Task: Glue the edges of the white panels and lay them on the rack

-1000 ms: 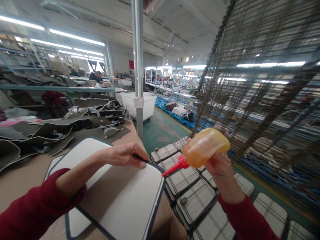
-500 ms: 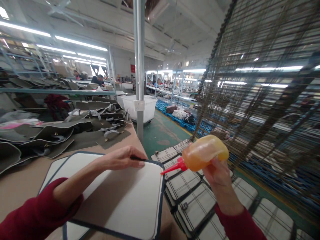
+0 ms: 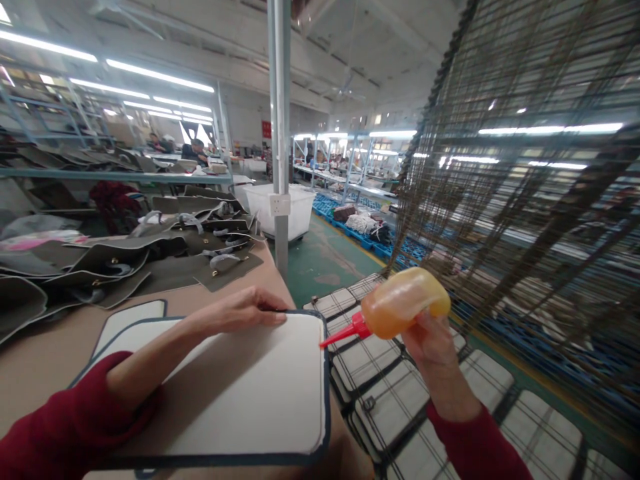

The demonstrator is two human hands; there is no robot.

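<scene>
A white panel with a dark blue border lies on the brown worktable in front of me. My left hand rests on the panel's far edge, fingers pressed flat and together on it. My right hand grips an amber squeeze bottle held sideways; its red nozzle points at the panel's right edge, close to the upper right corner. A second white panel shows partly under the first one.
Dark olive cut pieces with straps are heaped at the back left of the table. Wire racks holding white panels lie on the floor to the right, with a tall wire rack above. A steel pillar stands ahead; people work far off.
The white panel has been turned and slid under my left hand, so its right edge now faces the nozzle. The bottle stays about where it was.
</scene>
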